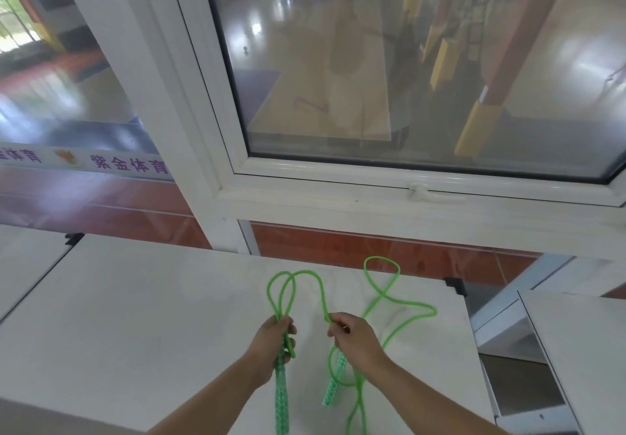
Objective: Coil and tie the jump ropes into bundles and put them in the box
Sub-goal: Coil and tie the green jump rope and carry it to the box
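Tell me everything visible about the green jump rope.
The jump rope is a bright green, glossy, plastic-looking cord with two patterned green handles. The left hand grips one handle and two gathered loops; the right hand pinches the cord. The other handle dangles below it. The rest sprawls loose on the white table.

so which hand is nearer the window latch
Right. The right hand sits below the window latch, slightly to its left; the left hand is farther left of it.
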